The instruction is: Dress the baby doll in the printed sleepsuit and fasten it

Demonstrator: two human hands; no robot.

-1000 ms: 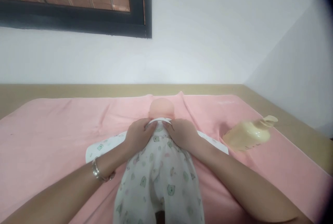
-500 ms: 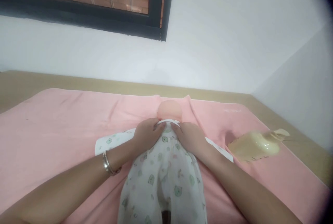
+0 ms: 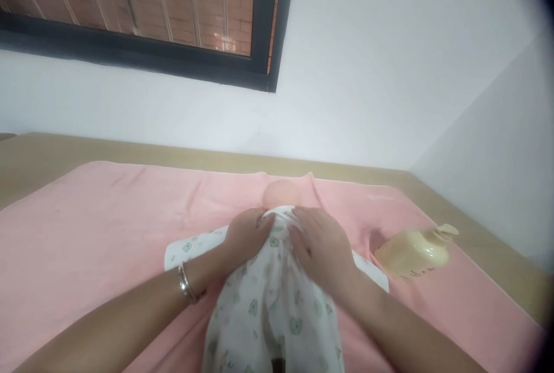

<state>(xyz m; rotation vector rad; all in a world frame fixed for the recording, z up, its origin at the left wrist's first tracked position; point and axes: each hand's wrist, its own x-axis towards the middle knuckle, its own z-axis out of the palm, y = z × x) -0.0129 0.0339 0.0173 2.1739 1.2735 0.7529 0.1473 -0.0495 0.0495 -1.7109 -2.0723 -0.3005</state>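
Note:
A white baby outfit (image 3: 273, 286) printed with green bears lies over the middle of a pink cloth (image 3: 130, 211), its sleeves spread to both sides. Just beyond its collar shows a smooth, rounded pinkish form, like the top of a doll's head (image 3: 281, 193); the rest is hidden. My left hand (image 3: 247, 235), with silver bangles on its wrist, is closed on the left side of the collar. On the other side my right hand (image 3: 322, 246) has its fingers bent on the fabric below the collar, slightly blurred, with a fold between thumb and fingers.
A pale yellow bottle (image 3: 413, 253) lies on its side on the pink cloth, to the right. Beneath the cloth is a tan surface (image 3: 208, 153), bordered at the back by a white wall (image 3: 355, 73). A dark-framed window (image 3: 173, 64) is at upper left.
My right hand has turned and shifted slightly down from the collar's edge, its fingers now across the fabric. My left hand keeps its hold. The camera view has tilted up a little.

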